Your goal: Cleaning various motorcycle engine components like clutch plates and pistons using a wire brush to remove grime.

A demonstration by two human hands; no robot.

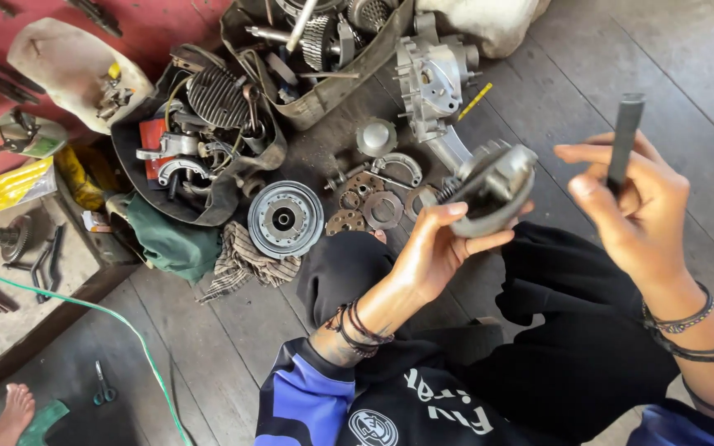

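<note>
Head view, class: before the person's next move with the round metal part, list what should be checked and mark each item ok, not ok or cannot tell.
1. Left hand grips the round metal part: ok.
2. Right hand holds the dark bar tool: ok.
3. Bar tool is clear of the part, not touching it: ok.
4. Part is raised off the plank floor, over the lap: ok.
5. Loose washers and plates lie close to the knee: not ok.
6. Spring at the part's edge seated: cannot tell.
</note>
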